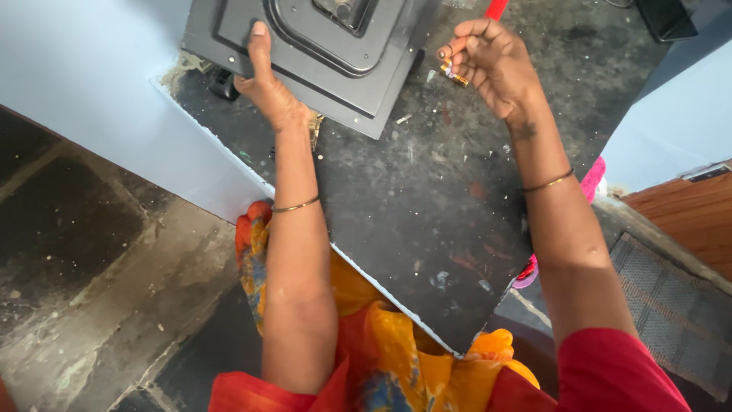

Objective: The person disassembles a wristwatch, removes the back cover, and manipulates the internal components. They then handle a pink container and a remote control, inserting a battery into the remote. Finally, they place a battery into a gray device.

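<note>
1. Here, the left hand (267, 88) is gripping the near edge of a dark metal panel (320, 46) lying on the speckled countertop (427, 206).
2. Right of it, the right hand (492, 61) is pinching a small brass-coloured piece (454, 74) between its fingertips.

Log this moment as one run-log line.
left hand: grips edge of dark metal panel | right hand: pinches small brass-coloured part | surface: dark speckled worktop

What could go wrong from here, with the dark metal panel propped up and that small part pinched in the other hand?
1. The left hand grips only one edge of the dark metal panel, which looks tilted; it might slip or tip.
2. The right hand pinches a small brass-coloured part; if dropped, it could get lost among the debris on the speckled worktop.
</note>
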